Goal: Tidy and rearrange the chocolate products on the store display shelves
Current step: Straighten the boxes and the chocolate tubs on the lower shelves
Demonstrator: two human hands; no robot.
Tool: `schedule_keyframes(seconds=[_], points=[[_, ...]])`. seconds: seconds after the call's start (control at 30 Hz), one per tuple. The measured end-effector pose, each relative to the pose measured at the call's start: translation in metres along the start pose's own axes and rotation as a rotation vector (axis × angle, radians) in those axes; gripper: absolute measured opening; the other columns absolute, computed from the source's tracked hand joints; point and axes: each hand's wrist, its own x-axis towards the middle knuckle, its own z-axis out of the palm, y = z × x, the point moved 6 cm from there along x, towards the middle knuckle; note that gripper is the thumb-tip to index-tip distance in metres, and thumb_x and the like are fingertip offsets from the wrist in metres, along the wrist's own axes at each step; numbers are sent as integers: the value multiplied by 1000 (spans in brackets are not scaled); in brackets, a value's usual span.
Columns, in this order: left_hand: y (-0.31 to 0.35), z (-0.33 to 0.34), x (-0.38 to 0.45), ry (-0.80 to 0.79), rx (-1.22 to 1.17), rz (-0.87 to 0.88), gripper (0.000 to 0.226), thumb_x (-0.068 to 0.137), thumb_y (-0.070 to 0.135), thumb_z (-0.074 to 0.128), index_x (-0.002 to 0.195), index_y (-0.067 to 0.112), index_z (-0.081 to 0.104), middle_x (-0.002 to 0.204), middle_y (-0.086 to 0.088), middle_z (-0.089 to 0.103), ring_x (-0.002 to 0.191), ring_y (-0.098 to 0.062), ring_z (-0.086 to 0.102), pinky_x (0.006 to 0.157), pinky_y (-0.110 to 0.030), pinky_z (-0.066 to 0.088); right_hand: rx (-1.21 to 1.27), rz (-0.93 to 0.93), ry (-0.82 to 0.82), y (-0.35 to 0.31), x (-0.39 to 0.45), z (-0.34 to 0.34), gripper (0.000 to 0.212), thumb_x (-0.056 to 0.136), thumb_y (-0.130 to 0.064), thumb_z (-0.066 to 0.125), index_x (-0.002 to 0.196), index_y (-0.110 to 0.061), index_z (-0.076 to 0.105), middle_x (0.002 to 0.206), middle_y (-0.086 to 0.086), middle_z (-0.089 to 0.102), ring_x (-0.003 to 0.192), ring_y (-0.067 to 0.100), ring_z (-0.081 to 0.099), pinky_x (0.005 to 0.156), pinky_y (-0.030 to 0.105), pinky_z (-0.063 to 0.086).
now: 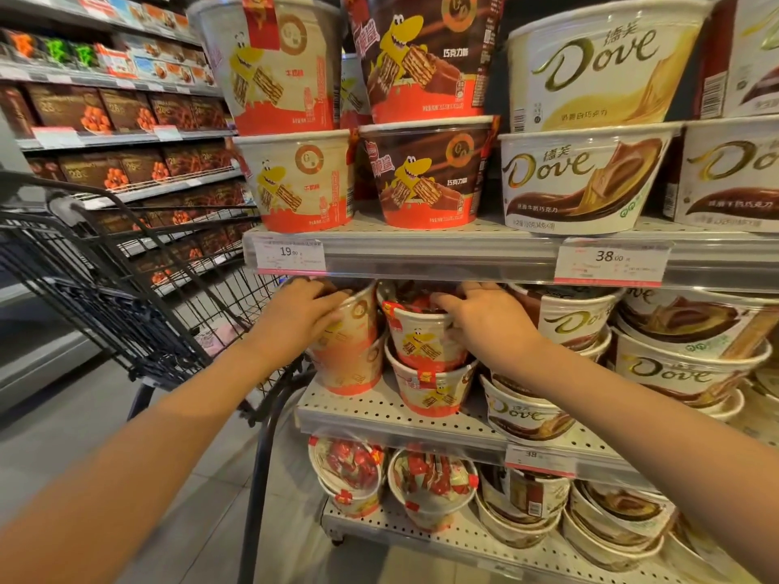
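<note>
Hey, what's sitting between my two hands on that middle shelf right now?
In the head view, the left hand rests on a cream wafer tub and the right hand on another. Only those tubs lie between.

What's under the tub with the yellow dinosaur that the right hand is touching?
Under that tub sits another dinosaur tub, resting on the perforated shelf. The top tub hides its lid. The right hand covers part of the top tub's side.
</note>
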Motion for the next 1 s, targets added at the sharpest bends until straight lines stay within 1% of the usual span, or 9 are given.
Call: schedule_keyframes(seconds=[0.1,0.17,0.27,0.37,0.43,0.53,0.73,0.87,1.0], points=[[-16,12,2,-143,-140,-187,60,79,52,43,132,25,52,111,-8,57,106,-29,46,90,-41,35,61,14,-25,-2,1,1,53,89,-22,58,139,-22,41,128,12,50,120,33,45,95,39,43],[-24,14,0,-185,-241,-276,63,75,38,59,135,25,46,106,-6,53,105,-25,45,93,-38,37,101,3,-42,-1,3,0,55,88,-8,55,139,-23,41,131,11,48,121,32,46,97,38,44],[-31,15,-1,-189,-341,-296,54,77,10,70,127,11,51,110,-8,58,102,-21,53,86,-32,44,99,-15,-142,-1,5,-2,66,83,5,53,141,-19,35,136,11,46,121,30,49,97,38,46],[-39,17,-1,-176,-264,-265,55,76,15,75,127,13,55,115,-11,62,101,-23,57,87,-32,45,123,0,-198,-6,5,-1,70,79,-16,68,139,-14,32,131,11,52,113,29,55,90,37,49],[-40,18,-2,-144,-221,-263,57,75,21,76,127,15,56,112,-11,64,101,-26,58,90,-36,45,118,15,-175,-11,6,-2,66,81,-30,67,136,-11,34,129,12,52,112,30,54,89,38,47],[-36,20,-1,-72,-162,-271,54,74,33,76,123,18,60,111,-8,67,104,-27,57,95,-41,41,27,-15,-85,-12,9,-8,52,88,-28,58,134,-11,37,128,13,52,111,32,55,87,39,47],[-26,26,2,-46,-114,-374,55,78,46,68,128,26,55,119,-3,63,119,-28,44,106,-47,23,-48,-53,-48,-11,8,-7,55,89,-45,53,134,-17,40,128,8,54,112,29,55,84,36,46],[-24,28,5,-93,-157,-411,58,78,44,69,130,24,53,128,-7,56,124,-31,36,103,-45,29,-61,-53,-12,-13,9,-8,54,90,-48,51,133,-17,41,126,8,55,113,29,54,84,36,46],[-14,26,9,-61,-264,-437,50,80,33,70,125,16,58,132,-11,52,127,-32,31,104,-40,30,-105,-61,-5,-16,7,-5,47,93,-44,47,130,-17,41,123,10,55,109,31,55,80,38,48]])
